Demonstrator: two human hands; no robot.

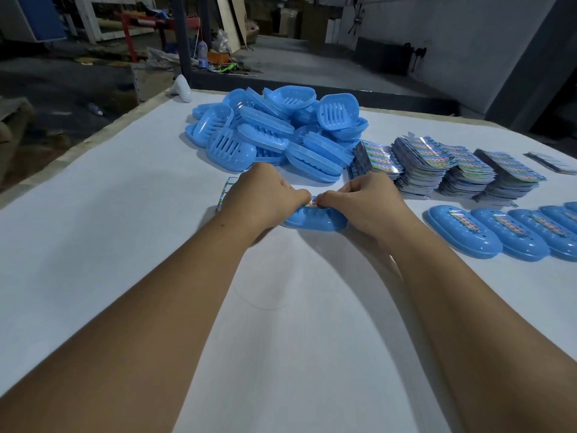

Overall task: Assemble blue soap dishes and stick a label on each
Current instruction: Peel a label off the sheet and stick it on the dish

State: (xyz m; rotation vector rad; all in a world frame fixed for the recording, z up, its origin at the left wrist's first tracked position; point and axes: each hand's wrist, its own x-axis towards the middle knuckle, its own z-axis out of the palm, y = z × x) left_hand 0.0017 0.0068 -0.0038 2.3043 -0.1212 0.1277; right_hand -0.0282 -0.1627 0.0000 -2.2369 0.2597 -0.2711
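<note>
I see my left hand (pixel 265 195) and right hand (pixel 368 198) both pinch the label (pixel 313 202) on the soap dish (pixel 315 218), which lies on the bench (pixel 125 245). If my thumbs press unevenly, the label may wrinkle or sit crooked.

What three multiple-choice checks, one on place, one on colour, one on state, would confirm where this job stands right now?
1. The labelled, finished dishes lie:
A. at the right edge
B. on the floor
C. on the loose pile

2. The loose pile of dish parts is:
A. red
B. blue
C. green

3. The left hand and right hand are:
A. idle, apart
B. lifting the label stacks
C. pressing a label onto one dish

A: the row sits right of the hands. B: every part is blue. C: both thumbs meet on the label.
</note>
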